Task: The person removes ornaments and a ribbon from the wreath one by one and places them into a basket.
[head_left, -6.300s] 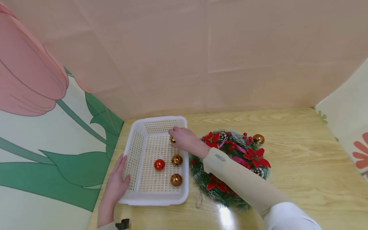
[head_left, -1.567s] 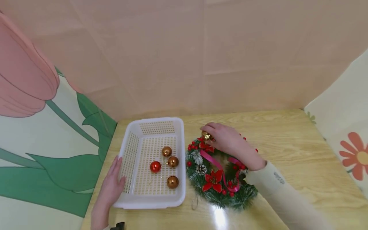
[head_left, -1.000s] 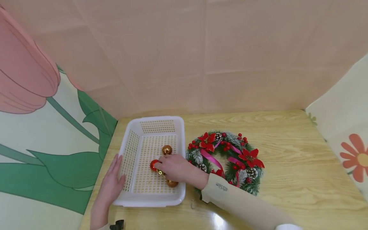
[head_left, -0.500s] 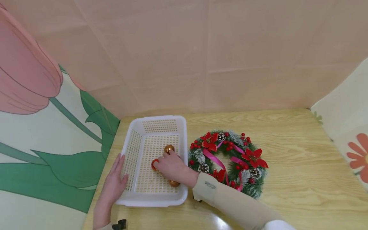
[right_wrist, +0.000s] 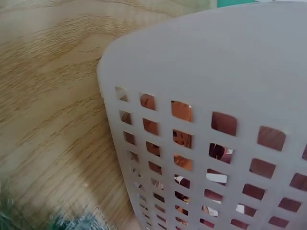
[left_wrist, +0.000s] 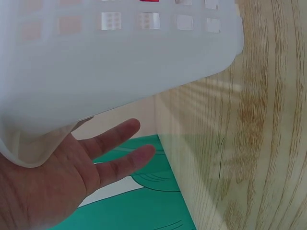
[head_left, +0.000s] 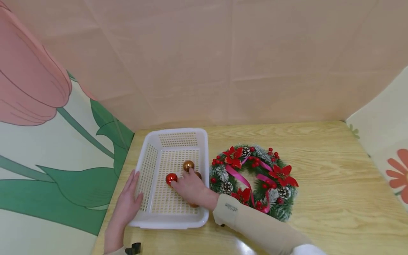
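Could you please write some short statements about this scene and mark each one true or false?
1. The right hand is in the basket, beside the red ball. True.
2. The red ball lies inside the wreath's ring. False: it is in the basket.
3. The left hand is at the basket's left side. True.
4. The wreath lies to the right of the basket. True.
5. Blue ribbon decorates the wreath. False: the pink ribbon does.
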Demonstrator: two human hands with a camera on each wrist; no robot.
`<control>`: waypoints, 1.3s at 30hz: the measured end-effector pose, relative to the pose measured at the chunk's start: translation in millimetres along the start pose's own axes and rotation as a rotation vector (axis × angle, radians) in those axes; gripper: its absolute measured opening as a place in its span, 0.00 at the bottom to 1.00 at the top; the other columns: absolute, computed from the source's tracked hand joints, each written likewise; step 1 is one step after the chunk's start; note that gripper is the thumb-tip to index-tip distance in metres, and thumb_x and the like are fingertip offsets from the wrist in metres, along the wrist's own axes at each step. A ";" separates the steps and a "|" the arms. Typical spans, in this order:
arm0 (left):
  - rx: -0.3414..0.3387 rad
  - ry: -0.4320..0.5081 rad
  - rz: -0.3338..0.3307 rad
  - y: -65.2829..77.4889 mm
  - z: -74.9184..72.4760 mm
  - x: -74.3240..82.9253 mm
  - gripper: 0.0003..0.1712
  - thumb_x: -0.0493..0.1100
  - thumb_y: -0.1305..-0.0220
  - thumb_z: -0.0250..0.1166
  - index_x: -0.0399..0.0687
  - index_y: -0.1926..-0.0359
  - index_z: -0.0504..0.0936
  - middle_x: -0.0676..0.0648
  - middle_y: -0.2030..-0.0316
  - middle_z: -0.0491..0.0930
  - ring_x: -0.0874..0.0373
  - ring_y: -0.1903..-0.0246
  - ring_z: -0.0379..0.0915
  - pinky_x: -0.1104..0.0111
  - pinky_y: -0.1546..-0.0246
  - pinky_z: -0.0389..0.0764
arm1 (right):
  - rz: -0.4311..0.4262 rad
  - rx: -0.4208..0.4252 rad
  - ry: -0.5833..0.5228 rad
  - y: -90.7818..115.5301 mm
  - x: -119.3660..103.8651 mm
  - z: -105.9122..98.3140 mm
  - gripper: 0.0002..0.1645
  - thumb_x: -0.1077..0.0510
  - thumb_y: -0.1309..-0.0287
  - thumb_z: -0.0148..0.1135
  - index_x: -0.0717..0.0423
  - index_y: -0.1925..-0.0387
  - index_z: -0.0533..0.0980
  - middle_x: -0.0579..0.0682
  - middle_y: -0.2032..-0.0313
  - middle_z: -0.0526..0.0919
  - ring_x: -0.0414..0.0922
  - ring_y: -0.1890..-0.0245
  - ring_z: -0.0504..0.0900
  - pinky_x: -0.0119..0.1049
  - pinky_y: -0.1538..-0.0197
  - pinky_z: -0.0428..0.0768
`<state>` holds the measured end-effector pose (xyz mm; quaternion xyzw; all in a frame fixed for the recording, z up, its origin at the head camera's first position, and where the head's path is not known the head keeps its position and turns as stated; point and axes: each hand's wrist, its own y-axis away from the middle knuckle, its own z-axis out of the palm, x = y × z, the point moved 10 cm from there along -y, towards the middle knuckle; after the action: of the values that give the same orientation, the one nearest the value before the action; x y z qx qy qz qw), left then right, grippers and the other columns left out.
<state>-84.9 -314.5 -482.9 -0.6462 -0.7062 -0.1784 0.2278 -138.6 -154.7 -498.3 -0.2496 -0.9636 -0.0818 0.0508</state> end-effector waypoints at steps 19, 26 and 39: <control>-0.017 -0.001 -0.018 2.3 -0.2 -1.1 0.46 0.29 0.33 0.62 0.36 0.20 0.49 0.36 0.20 0.42 0.29 0.27 0.50 0.37 0.31 0.58 | -0.001 0.097 -0.035 15.7 6.5 -17.4 0.17 0.42 0.36 0.67 0.41 0.49 0.79 0.42 0.58 0.84 0.46 0.55 0.81 0.52 0.41 0.74; -0.010 0.000 -0.001 1.5 -2.8 1.6 0.47 0.30 0.34 0.63 0.36 0.20 0.49 0.35 0.20 0.43 0.27 0.28 0.50 0.36 0.32 0.58 | 0.023 0.294 -0.079 49.5 43.6 -69.2 0.15 0.49 0.36 0.66 0.46 0.50 0.79 0.44 0.54 0.83 0.48 0.55 0.81 0.53 0.42 0.75; -0.008 0.012 -0.003 1.6 -2.7 -0.3 0.47 0.31 0.34 0.63 0.36 0.20 0.50 0.36 0.20 0.43 0.26 0.28 0.50 0.34 0.34 0.60 | 0.152 0.514 -0.183 136.9 133.2 -109.3 0.18 0.54 0.36 0.69 0.54 0.46 0.81 0.52 0.49 0.85 0.54 0.51 0.83 0.57 0.39 0.75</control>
<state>-83.1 -316.1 -480.8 -0.6451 -0.7049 -0.1853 0.2293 -181.3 6.2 -354.5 -0.3063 -0.9318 0.1921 0.0313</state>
